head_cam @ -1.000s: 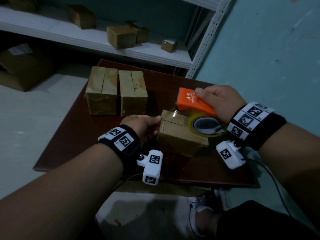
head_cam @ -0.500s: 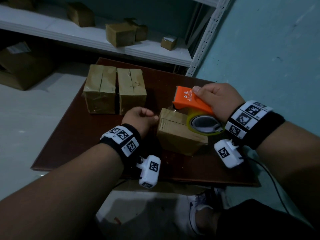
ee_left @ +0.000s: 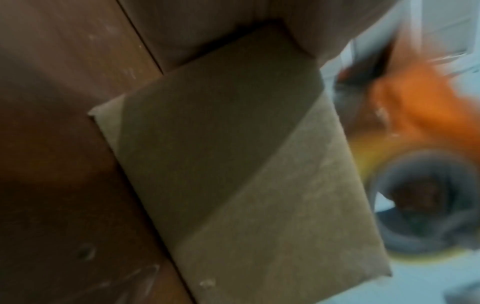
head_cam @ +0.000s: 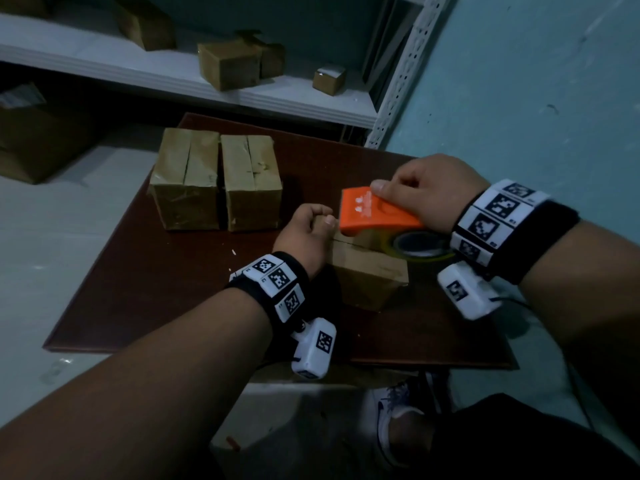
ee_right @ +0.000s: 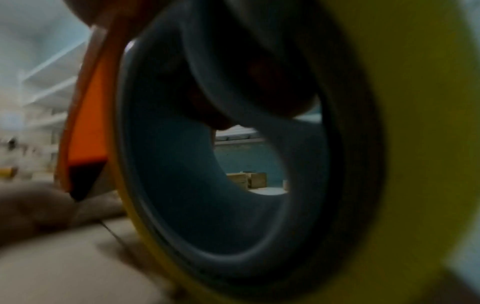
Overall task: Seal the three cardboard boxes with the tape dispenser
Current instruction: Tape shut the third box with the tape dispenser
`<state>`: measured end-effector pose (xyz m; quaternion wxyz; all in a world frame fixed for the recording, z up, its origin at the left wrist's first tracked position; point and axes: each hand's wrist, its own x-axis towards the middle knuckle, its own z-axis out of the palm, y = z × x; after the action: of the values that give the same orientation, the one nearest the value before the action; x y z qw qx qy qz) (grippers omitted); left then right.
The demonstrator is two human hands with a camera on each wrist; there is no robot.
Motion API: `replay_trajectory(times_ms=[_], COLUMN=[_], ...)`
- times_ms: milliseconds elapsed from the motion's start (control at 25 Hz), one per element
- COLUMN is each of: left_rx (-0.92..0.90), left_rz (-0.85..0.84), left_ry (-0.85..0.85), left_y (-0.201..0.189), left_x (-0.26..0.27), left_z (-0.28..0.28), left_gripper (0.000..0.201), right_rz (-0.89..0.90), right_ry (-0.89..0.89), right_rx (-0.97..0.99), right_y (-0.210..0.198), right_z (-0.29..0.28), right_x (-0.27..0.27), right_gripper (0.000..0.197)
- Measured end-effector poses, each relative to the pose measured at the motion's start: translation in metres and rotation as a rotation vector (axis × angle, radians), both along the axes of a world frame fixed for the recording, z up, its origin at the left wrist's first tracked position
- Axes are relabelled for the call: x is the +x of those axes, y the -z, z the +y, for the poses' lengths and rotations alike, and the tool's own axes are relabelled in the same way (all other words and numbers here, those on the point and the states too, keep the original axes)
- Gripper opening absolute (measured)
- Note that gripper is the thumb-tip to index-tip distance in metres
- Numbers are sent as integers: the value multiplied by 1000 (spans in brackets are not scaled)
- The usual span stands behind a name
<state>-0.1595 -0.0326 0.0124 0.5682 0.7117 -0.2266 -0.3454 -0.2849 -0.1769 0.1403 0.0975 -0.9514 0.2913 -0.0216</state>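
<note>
Two tan cardboard boxes (head_cam: 185,188) (head_cam: 251,183) stand side by side at the back left of the brown table (head_cam: 156,289). A third box (head_cam: 367,271) (ee_left: 233,164) sits nearer me. My right hand (head_cam: 426,188) grips the orange tape dispenser (head_cam: 374,213) (ee_left: 420,107) (ee_right: 85,123), which lies across that box's top with its yellow tape roll (head_cam: 419,244) (ee_right: 389,144). My left hand (head_cam: 308,230) holds the box's far left corner, fingers curled and thumb at the top edge beside the dispenser's nose.
A white shelf (head_cam: 277,95) behind the table carries several small boxes. A teal wall (head_cam: 519,98) runs along the right. A large carton (head_cam: 34,143) sits on the floor at the left, and a shoe (head_cam: 391,420) shows under the table's front edge.
The dispenser has slid left across the near box's top. My left hand came off the box's side, curled up, and now is back at its far left corner.
</note>
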Motion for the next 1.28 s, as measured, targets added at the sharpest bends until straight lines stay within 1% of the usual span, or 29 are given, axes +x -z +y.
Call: replay_trajectory(times_ms=[80,120,240,320,360,440,480,560,600,640,720,800,880,960,1080,1160,1280], left_rx=[25,40,70,91,101,120,137,192,228,275,407,509,566,638,737,745,746], left_rz=[-57,-83,-126,-111,-98,-83,-87,-125,-175,-259,-512,-733,-867,-946,-989,-1016,-1029], left_ry=[1,3,13,16,18,27,33,47,62,91,188,291,373,437,503,501,498], left_y=[0,1,1,-2,-4,-9,-10,-14,-16,-19,-22,-27,-32,-33,-31,-32,-34], left_x=[0,0,0,-2,-3,-4,-5,-5,-5,-4,-1,-3,-11,-21,-27,-27,-28], left_z=[-3,-3,-4,-4,-3,-3,-4,-5,-7,-8,-14,-24,-35,-43,-46,-44,-44], left_gripper=[16,18,18,18,21,35,41,46,48,50,60,64,65,69,78,80,78], right_rz=[146,172,139,108,106,116,120,128,134,142,146,130,102,81,76,73,70], right_ry=[1,9,48,78,84,83,78,77,77,75,65,62,73,74,57,48,42], right_rx=[-85,-88,-56,-31,-21,-11,-9,8,16,17,0,-7,4,5,4,5,8], right_y=[-5,-4,3,11,16,28,34,41,42,42,44,48,51,53,57,58,52], right_z=[-12,-17,-29,-34,-35,-37,-38,-40,-42,-43,-44,-45,-44,-44,-46,-47,-51], right_x=[-14,-24,-55,-71,-76,-83,-84,-84,-84,-83,-83,-84,-86,-86,-87,-89,-92], right_gripper=[48,48,56,62,62,56,53,51,50,50,50,50,50,50,50,51,50])
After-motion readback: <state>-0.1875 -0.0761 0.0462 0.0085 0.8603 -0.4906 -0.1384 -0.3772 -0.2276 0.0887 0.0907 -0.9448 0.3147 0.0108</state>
